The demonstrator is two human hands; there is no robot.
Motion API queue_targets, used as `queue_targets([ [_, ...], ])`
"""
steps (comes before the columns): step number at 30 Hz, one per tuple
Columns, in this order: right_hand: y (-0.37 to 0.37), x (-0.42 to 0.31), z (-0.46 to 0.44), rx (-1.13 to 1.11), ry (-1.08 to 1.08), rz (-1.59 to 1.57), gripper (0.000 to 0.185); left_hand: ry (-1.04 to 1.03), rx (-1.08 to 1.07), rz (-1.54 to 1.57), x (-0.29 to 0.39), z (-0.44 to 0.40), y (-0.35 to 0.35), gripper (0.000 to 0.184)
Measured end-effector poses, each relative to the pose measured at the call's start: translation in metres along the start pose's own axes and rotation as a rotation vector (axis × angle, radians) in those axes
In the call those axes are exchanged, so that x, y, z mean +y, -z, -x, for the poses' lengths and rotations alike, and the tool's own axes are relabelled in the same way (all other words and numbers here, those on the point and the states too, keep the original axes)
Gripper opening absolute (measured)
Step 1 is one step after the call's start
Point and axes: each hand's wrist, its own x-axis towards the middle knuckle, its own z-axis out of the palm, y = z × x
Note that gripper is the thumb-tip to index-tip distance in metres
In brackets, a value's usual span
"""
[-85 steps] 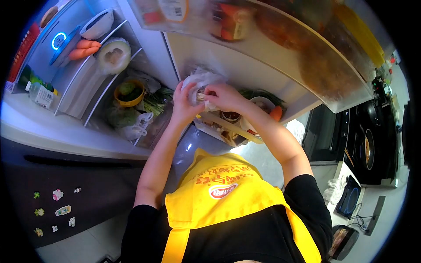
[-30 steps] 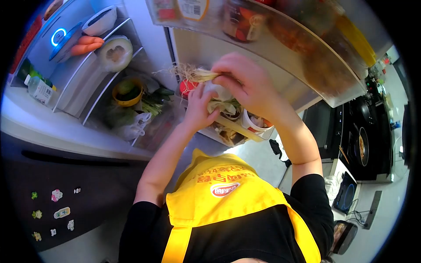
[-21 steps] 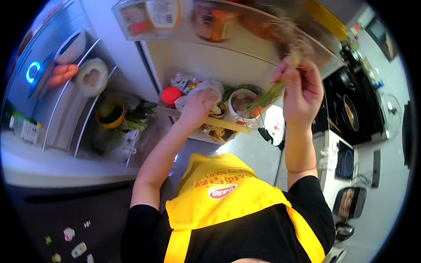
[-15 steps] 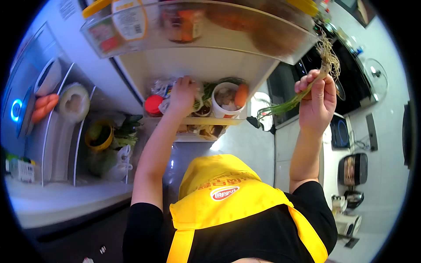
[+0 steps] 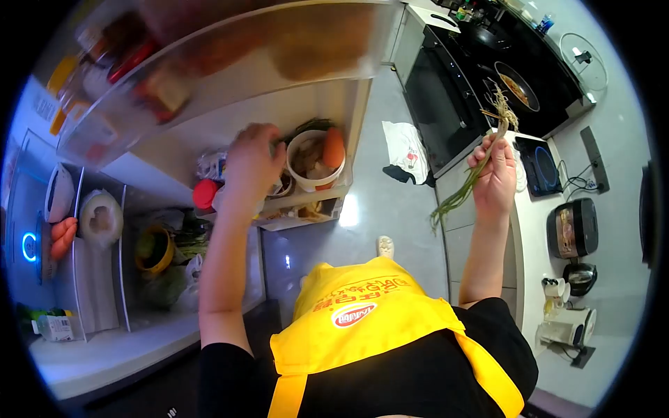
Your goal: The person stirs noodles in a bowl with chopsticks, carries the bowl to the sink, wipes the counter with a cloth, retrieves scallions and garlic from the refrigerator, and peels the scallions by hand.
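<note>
The right hand (image 5: 496,177) grips a small bunch of spring onions (image 5: 460,198) between thumb and fingers, near the pale end, so the roots point upwards and the green leaves hang down freely. This grip seems chosen because the pale part is firm, while the leaves look soft and would bend. The bunch is held out to the person's right, well apart from the refrigerator door, perhaps so that it does not catch on the crowded door shelf (image 5: 334,191). The left hand (image 5: 252,157) is over this shelf with its fingers bent down; whether it holds something, I cannot tell, as the hand itself hides it. Just beside it stands a white tub (image 5: 304,184), with a carrot (image 5: 334,148) upright at its rim, probably because the narrow shelf suits tall things. A red lid (image 5: 204,194) is near the left forearm.
</note>
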Motion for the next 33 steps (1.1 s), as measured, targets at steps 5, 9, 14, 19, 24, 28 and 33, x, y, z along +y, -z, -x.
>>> queue_targets([
  [5,0.05,0.019,-0.054,-0.008,-0.132,-0.024,0.018,-0.307,-0.264,0.25,0.118,0.005,-0.073,0.018],
  [9,0.101,0.027,-0.1,-0.084,-0.292,-0.092,0.019,-0.451,-0.349,0.156,0.176,-0.033,-0.147,0.025],
  [14,0.156,0.035,-0.141,-0.082,-0.471,-0.024,0.016,-0.196,-0.521,0.202,0.212,-0.035,-0.157,0.025],
  [19,0.188,0.052,-0.165,-0.11,-0.552,-0.06,0.015,0.464,-0.028,0.127,0.168,0.011,-0.114,0.02],
  [24,0.19,0.059,-0.173,-0.18,-0.611,-0.059,0.014,0.623,0.162,-0.078,0.095,0.022,-0.097,0.032],
  [28,0.18,0.055,-0.179,-0.23,-0.615,-0.044,0.015,0.502,-0.064,-0.075,0.064,0.009,-0.099,0.042],
  [33,0.169,0.042,-0.174,-0.222,-0.513,-0.042,0.016,0.532,-0.302,-0.063,0.049,-0.003,-0.075,0.035],
])
